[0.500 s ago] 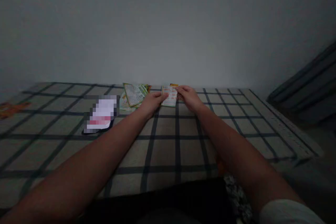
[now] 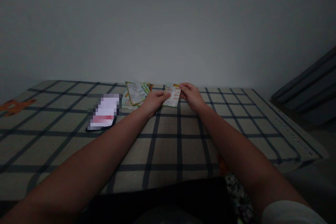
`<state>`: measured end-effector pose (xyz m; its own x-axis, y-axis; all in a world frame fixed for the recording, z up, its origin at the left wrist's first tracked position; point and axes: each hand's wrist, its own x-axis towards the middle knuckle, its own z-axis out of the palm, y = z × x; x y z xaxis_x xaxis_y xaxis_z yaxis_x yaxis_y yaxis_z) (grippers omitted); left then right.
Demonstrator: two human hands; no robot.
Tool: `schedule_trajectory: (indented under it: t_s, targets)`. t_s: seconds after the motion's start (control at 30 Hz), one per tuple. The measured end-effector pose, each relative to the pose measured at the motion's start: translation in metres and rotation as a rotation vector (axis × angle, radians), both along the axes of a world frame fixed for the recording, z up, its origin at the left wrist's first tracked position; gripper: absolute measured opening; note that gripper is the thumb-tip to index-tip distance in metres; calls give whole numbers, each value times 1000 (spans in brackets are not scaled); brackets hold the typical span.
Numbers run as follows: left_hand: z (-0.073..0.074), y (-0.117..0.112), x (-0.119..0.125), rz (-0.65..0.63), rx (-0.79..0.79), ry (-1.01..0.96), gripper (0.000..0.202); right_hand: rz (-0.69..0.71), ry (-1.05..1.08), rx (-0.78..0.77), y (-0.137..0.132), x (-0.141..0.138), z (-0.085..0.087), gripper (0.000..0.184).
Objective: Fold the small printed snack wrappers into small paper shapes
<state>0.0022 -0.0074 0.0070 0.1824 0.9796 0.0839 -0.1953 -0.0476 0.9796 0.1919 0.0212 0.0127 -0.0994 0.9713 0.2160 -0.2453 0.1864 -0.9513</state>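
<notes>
A small flat printed packet (image 2: 172,100), pale with green edges and a yellow-and-black patch at its top, is held between my two hands above the checked cloth. My left hand (image 2: 154,102) pinches its left edge, the thumb lying across the front. At the upper right corner, the thumb and fingers of my right hand (image 2: 193,97) grip it. Just left of my left hand lies a loose pile of similar green-and-white printed packets (image 2: 135,94), overlapping one another and partly hidden by that hand. The print is too small to read.
A phone (image 2: 105,110) with a lit, blurred screen lies left of the pile, near my left forearm. The checked cloth (image 2: 165,150) covers the table, with an orange figure (image 2: 17,106) at far left. A plain wall (image 2: 168,28) rises behind the table's far edge.
The view has shifted slightly. The packet has tilted a little between my hands, and my right hand's fingers sit nearer its upper right corner. Both hands still hold it.
</notes>
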Motion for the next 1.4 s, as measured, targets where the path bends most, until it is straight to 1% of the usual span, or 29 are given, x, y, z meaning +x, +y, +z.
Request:
schedule_trajectory:
  t_s: [0.13, 0.23, 0.47, 0.6, 0.83, 0.93, 1.03, 1.13, 1.23, 1.33, 1.4]
  targets:
    - [2, -2, 0, -13, 3, 45, 50, -60, -50, 30, 2, 2, 0, 31]
    - [2, -2, 0, 11, 22, 65, 50, -77, -57, 62, 2, 2, 0, 31]
    - [-2, 3, 0, 59, 89, 51, 53, 20, -29, -37, 0, 2, 1, 32]
    - [-2, 5, -1, 95, 94, 34, 56, 62, -70, -73, 0, 1, 0, 30]
    - [-1, 2, 1, 85, 94, 36, 54, -29, -106, -16, 3, -2, -1, 24]
    - [-3, 4, 0, 84, 103, 19, 55, 18, -102, -37, 2, -2, 0, 20]
    - [-5, 7, -2, 80, 106, -4, 54, 103, -109, -76, 0, 0, 2, 21]
    - [-6, 9, -4, 87, 109, 6, 51, 137, -118, -96, -2, 1, 3, 21]
    - [-6, 8, -5, 81, 100, 21, 51, 90, -146, -85, -3, 0, 3, 17]
    - [-7, 8, -4, 39, 77, -35, 52, 37, -179, -47, -2, -2, 4, 15]
    - [-9, 9, -4, 17, 70, -73, 52, 37, -179, -46, -3, -3, 5, 15]
